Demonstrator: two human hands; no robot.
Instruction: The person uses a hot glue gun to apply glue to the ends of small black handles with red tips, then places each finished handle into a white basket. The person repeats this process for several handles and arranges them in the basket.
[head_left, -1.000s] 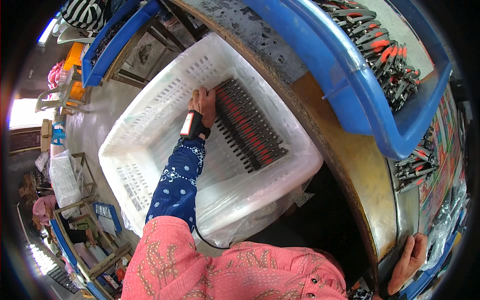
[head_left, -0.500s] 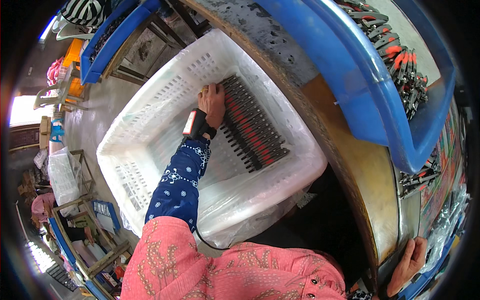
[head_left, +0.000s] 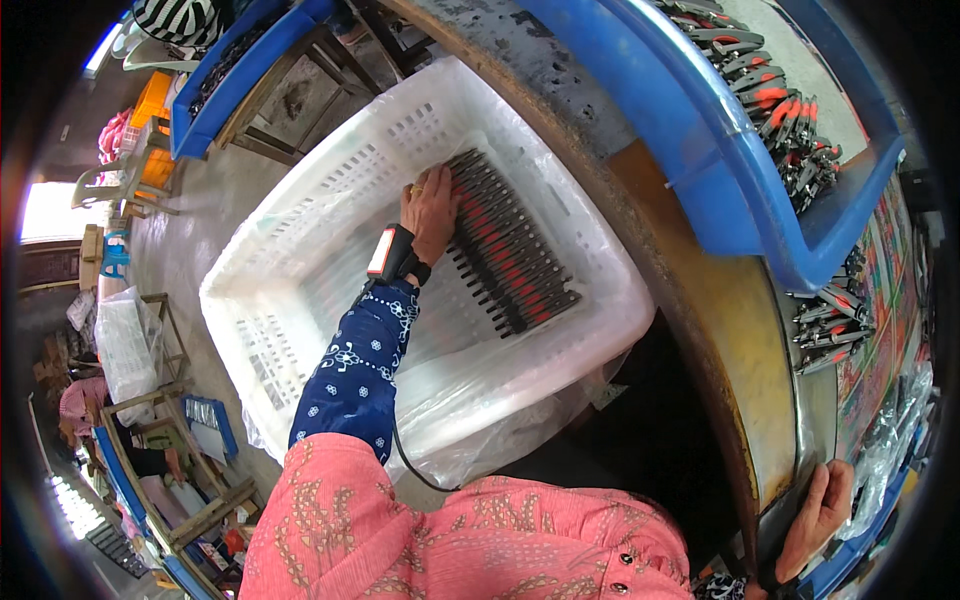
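Observation:
Inside the white plastic basket (head_left: pixel 262 262), lined with clear film, lies a tight row of black-and-red hand tools (head_left: pixel 512 255) set side by side. My left hand (head_left: pixel 431 212), with a ring on a finger and a strapped device (head_left: pixel 392 254) at the wrist, is at the far left end of the row. Its fingers are bent and close together over the end tool; the fingertips are partly hidden. At the lower right, my right hand (head_left: pixel 822 515) lies on the table's edge, fingers stretched and holding nothing.
A curved table edge (head_left: pixel 690 350) runs along the basket's right side. On the table stands a blue tray (head_left: pixel 715 190) with many pliers-like tools (head_left: pixel 775 110); another pile of tools (head_left: pixel 832 325) lies nearer. Clear plastic film (head_left: pixel 890 450) is at the right. Behind left are a blue bin (head_left: pixel 205 120) and chairs.
The view has shifted slightly, and more of the nearer tool pile shows beside the blue tray. Both hands stay in nearly the same places.

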